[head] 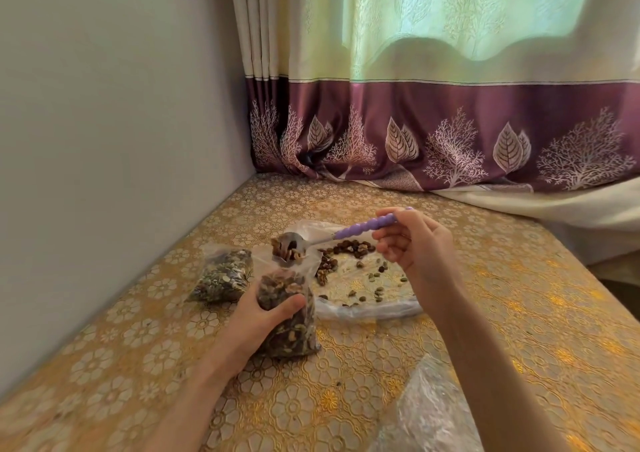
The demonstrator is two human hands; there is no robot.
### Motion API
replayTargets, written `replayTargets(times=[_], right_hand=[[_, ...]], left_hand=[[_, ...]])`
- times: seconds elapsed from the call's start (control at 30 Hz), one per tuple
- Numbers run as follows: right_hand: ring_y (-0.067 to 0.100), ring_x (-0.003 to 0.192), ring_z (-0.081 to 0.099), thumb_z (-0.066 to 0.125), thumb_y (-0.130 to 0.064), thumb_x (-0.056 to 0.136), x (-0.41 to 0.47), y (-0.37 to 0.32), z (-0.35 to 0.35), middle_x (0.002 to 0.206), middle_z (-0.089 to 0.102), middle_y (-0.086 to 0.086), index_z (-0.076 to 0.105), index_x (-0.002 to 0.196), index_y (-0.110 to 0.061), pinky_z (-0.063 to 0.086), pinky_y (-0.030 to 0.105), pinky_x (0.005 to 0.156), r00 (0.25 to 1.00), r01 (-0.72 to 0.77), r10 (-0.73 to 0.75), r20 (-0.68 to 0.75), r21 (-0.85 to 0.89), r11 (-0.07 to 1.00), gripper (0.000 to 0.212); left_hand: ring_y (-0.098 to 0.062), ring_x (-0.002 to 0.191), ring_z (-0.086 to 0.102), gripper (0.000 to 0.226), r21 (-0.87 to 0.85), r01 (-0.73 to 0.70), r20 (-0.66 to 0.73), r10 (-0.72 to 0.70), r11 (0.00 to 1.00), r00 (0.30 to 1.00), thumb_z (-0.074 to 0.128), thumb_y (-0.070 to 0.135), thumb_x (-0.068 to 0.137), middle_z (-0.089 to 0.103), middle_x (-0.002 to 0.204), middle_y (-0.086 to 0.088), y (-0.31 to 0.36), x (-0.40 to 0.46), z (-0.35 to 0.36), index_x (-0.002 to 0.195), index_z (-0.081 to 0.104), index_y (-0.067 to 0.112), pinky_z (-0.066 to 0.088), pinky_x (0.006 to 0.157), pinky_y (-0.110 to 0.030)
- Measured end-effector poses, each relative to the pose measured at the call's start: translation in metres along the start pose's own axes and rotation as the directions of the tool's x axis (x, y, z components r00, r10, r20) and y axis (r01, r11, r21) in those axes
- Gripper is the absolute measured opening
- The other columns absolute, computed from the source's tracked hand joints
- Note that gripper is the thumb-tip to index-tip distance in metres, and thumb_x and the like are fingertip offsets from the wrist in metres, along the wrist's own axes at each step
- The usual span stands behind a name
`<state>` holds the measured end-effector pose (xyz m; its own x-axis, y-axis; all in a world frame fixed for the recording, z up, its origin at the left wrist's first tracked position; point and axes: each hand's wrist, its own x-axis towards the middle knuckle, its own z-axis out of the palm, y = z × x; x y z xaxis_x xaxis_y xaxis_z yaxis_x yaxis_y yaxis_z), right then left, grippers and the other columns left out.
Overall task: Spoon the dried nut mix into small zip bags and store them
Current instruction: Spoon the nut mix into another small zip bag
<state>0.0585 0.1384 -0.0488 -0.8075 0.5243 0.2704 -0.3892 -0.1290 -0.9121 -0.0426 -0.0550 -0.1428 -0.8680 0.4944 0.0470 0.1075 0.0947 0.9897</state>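
left hand [258,316]: bare | right hand [415,243]: bare | forearms: sleeveless

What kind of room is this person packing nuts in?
Probably a room in a home, at a table pushed into a corner. A patterned gold tablecloth covers the table, a purple-bordered curtain hangs behind it, and a plain wall runs along the left.

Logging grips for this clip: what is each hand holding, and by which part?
Left hand grips the zip bag around its middle; right hand pinches the spoon by its purple handle's end.
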Motion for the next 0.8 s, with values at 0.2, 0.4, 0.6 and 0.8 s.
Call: replayTargets(times=[0.2, 0.4, 0.6, 0.8], right_hand=[[0.016, 0.055, 0.055, 0.042, 0.000, 0.091, 0.002, 0.000, -0.004, 0.074, 0.063, 0.016, 0.065, 0.090, 0.000, 0.043, 0.019, 0.047, 0.994, 0.061, -0.060, 0.092, -0.006, 0.998, 0.023], [0.013, 0.053, 0.054, 0.047, -0.009, 0.089, 0.005, 0.001, -0.013, 0.067, 0.063, 0.009, 0.065, 0.083, -0.002, 0.042, 0.018, 0.046, 0.995, 0.090, -0.086, -0.042, 0.105, 0.990, 0.020], [0.013, 0.047, 0.056, 0.045, -0.006, 0.092, 0.011, 0.014, -0.034, 0.057, 0.066, 0.008, 0.063, 0.073, -0.001, 0.045, 0.017, 0.041, 0.960, -0.084, 0.092, -0.266, 0.040, 0.996, 0.026], [0.013, 0.045, 0.059, 0.044, -0.004, 0.092, 0.004, 0.029, -0.063, 0.057, 0.068, 0.008, 0.064, 0.082, 0.005, 0.046, 0.018, 0.041, 0.933, -0.254, 0.199, -0.300, -0.159, 0.954, 0.024]], left_hand=[[-0.012, 0.099, 0.063, 0.096, 0.006, -0.035, 0.012, 0.034, 0.999, 0.999, 0.075, 0.078, 0.025, 0.066, 0.107, 0.005, 0.004, -0.002, 0.001, 0.109, 0.055, 0.034, 0.051, 0.087, -0.033], [-0.012, 0.095, 0.065, 0.093, -0.005, -0.061, 0.009, 0.061, 0.998, 0.998, 0.077, 0.075, 0.026, 0.069, 0.100, 0.007, 0.005, -0.004, 0.001, 0.106, 0.057, 0.032, 0.051, 0.084, -0.032], [-0.012, 0.091, 0.066, 0.070, -0.112, -0.168, -0.095, 0.157, 0.979, 0.983, 0.080, 0.070, 0.030, 0.069, 0.098, 0.006, 0.010, -0.005, 0.002, 0.092, 0.063, 0.042, 0.054, 0.076, -0.034], [-0.005, 0.088, 0.063, 0.051, 0.021, -0.212, 0.079, 0.210, 0.977, 0.975, 0.079, 0.060, 0.048, 0.065, 0.098, 0.020, 0.017, -0.015, 0.015, 0.094, 0.058, 0.052, 0.053, 0.061, -0.018]])
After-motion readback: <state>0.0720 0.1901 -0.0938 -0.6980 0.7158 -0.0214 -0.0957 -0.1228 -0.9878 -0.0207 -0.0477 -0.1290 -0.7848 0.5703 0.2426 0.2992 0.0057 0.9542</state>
